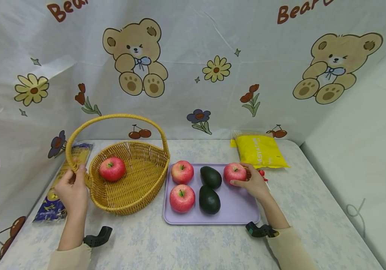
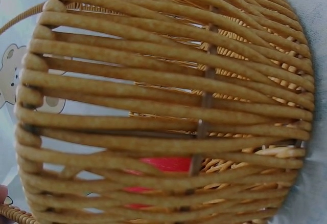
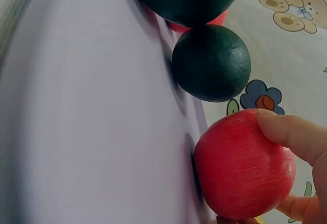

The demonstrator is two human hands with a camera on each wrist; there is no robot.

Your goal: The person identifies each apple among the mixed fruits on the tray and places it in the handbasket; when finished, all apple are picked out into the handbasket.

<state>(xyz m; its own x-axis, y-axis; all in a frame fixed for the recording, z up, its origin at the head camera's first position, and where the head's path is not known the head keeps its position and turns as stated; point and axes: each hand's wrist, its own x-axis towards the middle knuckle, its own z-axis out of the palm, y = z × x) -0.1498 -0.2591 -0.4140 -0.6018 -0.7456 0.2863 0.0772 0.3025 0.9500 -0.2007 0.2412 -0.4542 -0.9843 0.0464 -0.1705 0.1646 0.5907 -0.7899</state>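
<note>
In the head view my left hand (image 1: 74,189) grips the handle (image 1: 88,123) of a woven basket (image 1: 138,204) near its left base. One red apple (image 1: 112,168) lies inside the basket; in the left wrist view its red shows through the weave (image 2: 163,101). My right hand (image 1: 255,183) holds another red apple (image 1: 235,173) between thumb and fingers at the back right of a lilac tray (image 1: 236,210). Two dark green avocados (image 1: 209,200) rest mid-tray, left of that hand. Two more apples (image 1: 182,198) sit along the tray's left side. The right wrist view shows the held apple (image 3: 242,165) close over the tray.
Behind the right hand lies a yellow pasta bag (image 1: 260,150), with a small red item (image 1: 263,174) partly hidden by that hand. A blue and yellow spaghetti packet (image 1: 52,202) lies left of the basket, partly behind the left hand. A bear-print sheet (image 1: 179,45) hangs at the back.
</note>
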